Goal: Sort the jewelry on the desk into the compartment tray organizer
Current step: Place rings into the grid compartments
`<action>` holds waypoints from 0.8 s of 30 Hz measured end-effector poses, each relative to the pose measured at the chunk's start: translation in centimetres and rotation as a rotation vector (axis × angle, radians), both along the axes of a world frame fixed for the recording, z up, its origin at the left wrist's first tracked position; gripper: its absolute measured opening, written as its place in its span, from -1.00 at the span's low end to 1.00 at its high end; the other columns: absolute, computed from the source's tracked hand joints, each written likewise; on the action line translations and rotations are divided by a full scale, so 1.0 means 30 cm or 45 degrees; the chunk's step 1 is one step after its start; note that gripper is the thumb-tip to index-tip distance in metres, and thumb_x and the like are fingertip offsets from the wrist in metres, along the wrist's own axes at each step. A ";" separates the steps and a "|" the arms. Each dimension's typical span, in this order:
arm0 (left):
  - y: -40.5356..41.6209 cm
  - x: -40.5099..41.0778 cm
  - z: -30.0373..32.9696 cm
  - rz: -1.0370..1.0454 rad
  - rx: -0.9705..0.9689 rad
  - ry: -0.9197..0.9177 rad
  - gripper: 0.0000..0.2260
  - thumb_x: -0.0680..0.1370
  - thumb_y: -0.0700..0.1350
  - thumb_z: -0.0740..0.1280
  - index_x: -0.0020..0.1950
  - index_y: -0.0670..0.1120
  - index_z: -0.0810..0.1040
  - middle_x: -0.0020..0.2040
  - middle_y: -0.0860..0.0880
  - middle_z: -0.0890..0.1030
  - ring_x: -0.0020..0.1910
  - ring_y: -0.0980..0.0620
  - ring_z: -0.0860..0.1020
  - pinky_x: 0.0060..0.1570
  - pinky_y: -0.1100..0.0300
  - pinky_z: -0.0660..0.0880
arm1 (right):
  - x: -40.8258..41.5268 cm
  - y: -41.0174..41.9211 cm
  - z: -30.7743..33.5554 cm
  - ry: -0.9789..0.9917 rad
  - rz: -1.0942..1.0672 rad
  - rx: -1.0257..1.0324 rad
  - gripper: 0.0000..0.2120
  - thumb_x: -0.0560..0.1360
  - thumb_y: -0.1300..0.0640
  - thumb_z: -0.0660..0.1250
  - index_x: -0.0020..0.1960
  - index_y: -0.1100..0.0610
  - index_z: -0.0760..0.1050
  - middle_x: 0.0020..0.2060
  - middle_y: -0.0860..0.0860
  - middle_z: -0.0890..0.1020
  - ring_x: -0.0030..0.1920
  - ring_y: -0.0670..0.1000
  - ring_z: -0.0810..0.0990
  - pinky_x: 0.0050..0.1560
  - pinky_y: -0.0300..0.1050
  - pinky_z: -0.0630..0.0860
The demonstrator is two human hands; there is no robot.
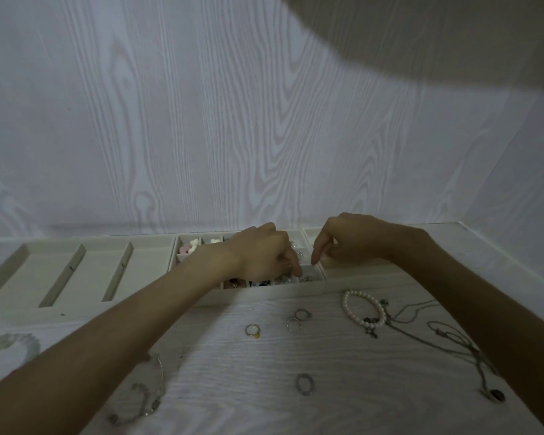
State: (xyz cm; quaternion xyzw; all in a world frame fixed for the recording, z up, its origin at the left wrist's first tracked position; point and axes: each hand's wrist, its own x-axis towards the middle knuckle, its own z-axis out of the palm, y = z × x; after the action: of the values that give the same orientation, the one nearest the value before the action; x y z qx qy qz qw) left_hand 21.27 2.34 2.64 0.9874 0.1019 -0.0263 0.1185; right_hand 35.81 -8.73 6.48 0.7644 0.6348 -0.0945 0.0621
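Nearest the front edge of the desk (264, 387): a lone ring (305, 384) lying flat, a thin bangle with beads (145, 394) toward the front-left, a pale scalloped ring dish (10, 350) at the left edge. Toward the right edge, a long chain necklace (446, 343) trailing down to a dark pendant near the front-right. Further in, mid-desk: a ring with a yellow stone (253, 330), beside it a small cluster of rings (298, 320), then a pearl bracelet (363, 312) looped next to the chain. Beyond those, against the back edge, the compartment tray organizer (264, 291), small compartments already holding bits of jewelry, long slots stretching off to the left. Over the small compartments, both hands: left hand (261, 255) with fingers curled down into a front compartment, seemingly pinching something tiny, too small to tell what. Right hand (349, 240) with fingers bent downward over the tray's right side, fingertips close to the left hand; grasp unclear, cannot tell.
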 end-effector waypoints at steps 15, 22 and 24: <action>-0.030 0.072 -0.010 -0.127 0.402 0.195 -0.67 0.63 -0.03 0.06 0.27 0.13 0.52 0.20 0.01 0.44 0.08 0.03 0.29 0.03 0.16 0.29 | 0.001 0.010 -0.071 -0.211 0.155 -0.223 -0.49 0.52 0.31 0.06 0.20 -0.21 0.52 -0.31 -0.21 0.23 -0.05 -0.08 0.29 -0.01 -0.14 0.33; -0.019 0.076 0.008 -0.081 0.404 0.127 -0.71 0.62 -0.01 0.11 0.21 0.11 0.57 0.19 0.05 0.44 -0.02 0.11 0.21 -0.04 0.23 0.20 | 0.004 -0.010 -0.037 -0.167 0.117 -0.080 -0.55 0.50 0.33 0.11 0.11 -0.12 0.58 -0.07 -0.11 0.53 -0.11 -0.09 0.33 -0.09 -0.18 0.25; -0.007 0.068 0.031 -0.067 0.299 0.109 -0.72 0.61 -0.03 0.14 0.14 0.20 0.60 0.22 0.07 0.44 -0.02 0.12 0.22 -0.05 0.23 0.21 | 0.024 -0.026 -0.012 -0.150 0.101 -0.012 -0.53 0.49 0.35 0.12 0.09 -0.13 0.60 -0.02 -0.08 0.54 -0.09 -0.07 0.38 -0.07 -0.18 0.31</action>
State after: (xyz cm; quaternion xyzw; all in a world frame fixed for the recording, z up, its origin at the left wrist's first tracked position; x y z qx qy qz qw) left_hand 23.30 2.13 3.56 0.9947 0.0833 -0.0596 -0.0032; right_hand 36.53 -9.51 6.13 0.7426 0.6593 -0.0500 0.1066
